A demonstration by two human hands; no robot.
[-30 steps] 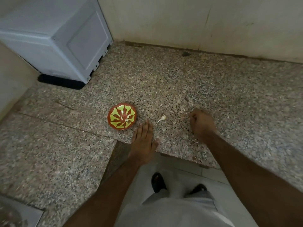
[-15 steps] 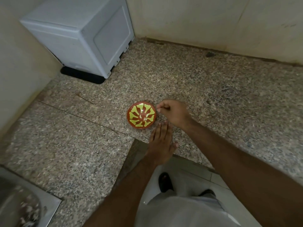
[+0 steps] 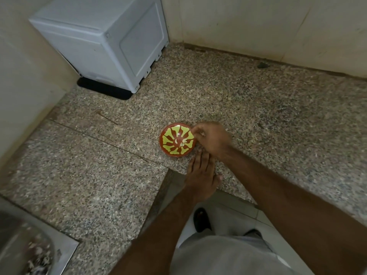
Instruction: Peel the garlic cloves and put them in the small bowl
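1. A speckled granite counter (image 3: pixel 248 108) runs into a corner of pale tiled walls (image 3: pixel 258 22); it is L-shaped, with a notch cut at the near edge where the person stands.
2. A white box-shaped appliance (image 3: pixel 103 40) sits on a black mat (image 3: pixel 103 90) at the far left corner. A steel sink (image 3: pixel 25 249) with pale scraps in it shows at the bottom left.
3. The small bowl (image 3: pixel 177 139), red with a yellow-green pattern, stands on the counter near the notch, with a few pale garlic cloves (image 3: pixel 181 142) lying in its middle.
4. The right hand (image 3: pixel 212 138) is at the bowl's right rim, fingers curled with the tips pinched together; a small pale bit shows at the fingertips, perhaps a clove, though it is too small to be sure.
5. The left hand (image 3: pixel 201 176) lies flat on the counter, fingers straight and together, just below the bowl and touching nothing else.
6. Bare granite stretches wide to the right and left of the bowl; the counter's near edge lies just behind the left hand's wrist.
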